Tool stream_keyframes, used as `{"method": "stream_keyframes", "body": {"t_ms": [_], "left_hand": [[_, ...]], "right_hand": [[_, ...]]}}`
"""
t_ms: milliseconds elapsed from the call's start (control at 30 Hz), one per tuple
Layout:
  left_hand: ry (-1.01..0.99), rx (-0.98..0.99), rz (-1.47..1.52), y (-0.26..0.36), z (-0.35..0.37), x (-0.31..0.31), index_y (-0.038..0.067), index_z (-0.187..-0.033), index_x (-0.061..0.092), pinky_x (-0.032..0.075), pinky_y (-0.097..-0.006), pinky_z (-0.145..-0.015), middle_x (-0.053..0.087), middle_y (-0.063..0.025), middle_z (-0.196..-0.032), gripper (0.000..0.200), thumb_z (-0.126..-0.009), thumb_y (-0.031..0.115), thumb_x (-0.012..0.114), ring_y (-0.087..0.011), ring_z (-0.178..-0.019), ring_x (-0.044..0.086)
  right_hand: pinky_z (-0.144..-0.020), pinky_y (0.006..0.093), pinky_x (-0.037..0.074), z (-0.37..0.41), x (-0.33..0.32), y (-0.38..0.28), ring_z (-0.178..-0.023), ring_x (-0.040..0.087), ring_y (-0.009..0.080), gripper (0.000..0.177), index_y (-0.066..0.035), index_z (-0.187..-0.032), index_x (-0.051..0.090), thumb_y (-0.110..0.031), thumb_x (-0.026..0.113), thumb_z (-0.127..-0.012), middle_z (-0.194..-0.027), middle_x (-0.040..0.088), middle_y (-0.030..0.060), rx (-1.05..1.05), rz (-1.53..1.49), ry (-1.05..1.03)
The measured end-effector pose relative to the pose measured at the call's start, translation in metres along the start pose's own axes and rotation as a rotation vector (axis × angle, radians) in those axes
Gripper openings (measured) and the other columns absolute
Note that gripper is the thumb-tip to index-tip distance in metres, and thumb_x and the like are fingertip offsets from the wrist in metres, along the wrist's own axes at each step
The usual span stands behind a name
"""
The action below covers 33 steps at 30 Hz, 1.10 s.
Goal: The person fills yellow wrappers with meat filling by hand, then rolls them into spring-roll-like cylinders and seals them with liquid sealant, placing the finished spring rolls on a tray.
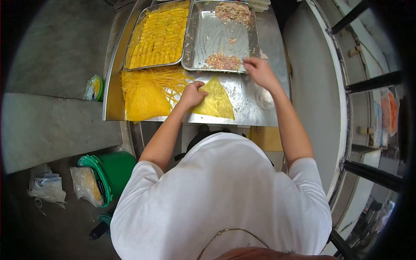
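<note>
A thin yellow wrapper sheet (215, 102), roughly triangular, lies on the metal table in front of me. My left hand (193, 94) is closed at its left edge, thumb and fingers pinching it. Just off the front right corner of a steel tray (216, 37) is my right hand (260, 73), its fingers pressed together beside the chopped filling (222, 62). Whatever those fingers hold, if anything, is hidden. Left of my left hand lies a stack of yellow wrappers (148, 103), with loose yellow strips (149, 76) behind it.
A second tray (132, 41) holds rows of yellow rolls (160, 34). More filling (233, 12) is heaped at the far end of the steel tray. A white wall (314, 86) borders the right side. On the floor at left stands a green bucket (117, 171).
</note>
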State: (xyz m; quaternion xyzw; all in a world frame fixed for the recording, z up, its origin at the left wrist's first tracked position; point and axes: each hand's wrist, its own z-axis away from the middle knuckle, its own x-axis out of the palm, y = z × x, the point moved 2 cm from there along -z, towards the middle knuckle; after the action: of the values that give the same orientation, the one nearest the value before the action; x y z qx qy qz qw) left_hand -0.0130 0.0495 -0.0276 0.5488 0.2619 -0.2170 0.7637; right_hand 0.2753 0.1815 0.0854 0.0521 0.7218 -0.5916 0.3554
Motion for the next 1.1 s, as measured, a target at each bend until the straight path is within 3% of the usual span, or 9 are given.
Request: {"method": "stream_keyframes", "body": {"t_ms": [167,233,333,433,667,767,833,967,1100], "left_hand": [[0.128,-0.025,0.024,0.009,0.029,0.01,-0.001,-0.132,0.068,0.059,-0.0414,-0.085,0.076,-0.0194,-0.103,0.053,-0.085,0.017,0.087,-0.0332,-0.093,0.074],[0.328,0.115,0.039,0.013,0.044,0.013,0.001,-0.131,0.068,0.057,-0.0437,-0.09,0.072,-0.018,-0.11,0.05,-0.085,0.014,0.085,-0.0348,-0.1,0.07],[0.384,0.45,-0.205,0.017,0.068,0.0,0.005,-0.129,0.071,0.053,-0.0455,-0.099,0.068,-0.0159,-0.119,0.048,-0.084,0.013,0.084,-0.0357,-0.112,0.064],[0.238,0.407,-0.213,0.006,0.088,0.002,0.01,-0.123,0.076,0.049,-0.046,-0.104,0.066,-0.0122,-0.123,0.042,-0.083,0.019,0.085,-0.0341,-0.119,0.06],[0.177,0.493,-0.204,-0.028,0.09,0.009,0.01,-0.119,0.079,0.046,-0.0455,-0.106,0.067,-0.0092,-0.13,0.036,-0.087,0.026,0.083,-0.0311,-0.124,0.058],[0.201,0.52,-0.155,-0.032,0.088,0.006,0.01,-0.117,0.079,0.046,-0.0457,-0.106,0.067,-0.009,-0.13,0.035,-0.087,0.027,0.083,-0.031,-0.124,0.058],[0.2,0.528,-0.12,-0.035,0.09,0.006,0.009,-0.116,0.079,0.046,-0.0458,-0.106,0.067,-0.0091,-0.13,0.034,-0.087,0.027,0.083,-0.031,-0.123,0.059],[0.228,0.554,-0.09,-0.039,0.089,0.006,0.008,-0.115,0.078,0.048,-0.0462,-0.106,0.067,-0.0103,-0.13,0.035,-0.086,0.026,0.085,-0.0322,-0.121,0.06],[0.251,0.554,-0.088,-0.04,0.087,0.007,0.008,-0.114,0.078,0.05,-0.0454,-0.105,0.067,-0.0105,-0.129,0.035,-0.085,0.026,0.086,-0.0321,-0.121,0.061]], "right_hand": [[-0.094,0.043,0.058,-0.103,0.057,0.021,-0.109,0.074,0.0404,0.036,0.003,-0.121,0.077,-0.016,0.065,-0.092,-0.118,0.077,0.026,-0.089,0.261,-0.18],[-0.092,0.0417,0.058,-0.112,0.075,-0.002,-0.101,0.076,0.036,0.033,0.003,-0.115,0.079,-0.009,0.061,-0.091,-0.108,0.08,0.0233,0.051,0.761,-0.695],[-0.082,0.0445,0.058,-0.115,0.093,0.009,-0.089,0.077,0.0344,0.029,0.002,-0.108,0.082,-0.009,0.064,-0.088,-0.097,0.081,0.0212,0.006,0.722,-0.666],[-0.075,0.0448,0.058,-0.129,0.088,0.008,-0.081,0.076,0.0302,0.027,0.0,-0.106,0.082,-0.007,0.066,-0.085,-0.09,0.081,0.0177,0.035,0.752,-0.853],[-0.07,0.0406,0.056,-0.116,0.058,-0.025,-0.074,0.072,0.0217,0.019,0.001,-0.097,0.082,-0.006,0.068,-0.087,-0.082,0.079,0.0131,0.21,0.567,-0.78],[-0.071,0.0371,0.056,-0.116,0.041,-0.007,-0.072,0.071,0.0191,0.017,0.0,-0.1,0.081,-0.005,0.067,-0.092,-0.083,0.078,0.0088,0.231,0.376,-0.665],[-0.076,0.0342,0.057,-0.113,0.031,0.011,-0.08,0.071,0.0157,0.019,0.001,-0.113,0.078,-0.007,0.066,-0.1,-0.096,0.079,0.0053,0.364,-0.192,-0.571],[-0.077,0.0306,0.058,-0.1,0.017,0.003,-0.096,0.07,0.0134,0.031,0.0,-0.135,0.067,-0.017,0.061,-0.11,-0.115,0.075,0.0043,0.42,-0.752,-0.363],[-0.075,0.0306,0.057,-0.095,0.021,-0.001,-0.092,0.071,0.0142,0.029,0.0,-0.133,0.066,-0.013,0.062,-0.108,-0.11,0.075,0.0039,0.41,-1.079,-0.187]]}}
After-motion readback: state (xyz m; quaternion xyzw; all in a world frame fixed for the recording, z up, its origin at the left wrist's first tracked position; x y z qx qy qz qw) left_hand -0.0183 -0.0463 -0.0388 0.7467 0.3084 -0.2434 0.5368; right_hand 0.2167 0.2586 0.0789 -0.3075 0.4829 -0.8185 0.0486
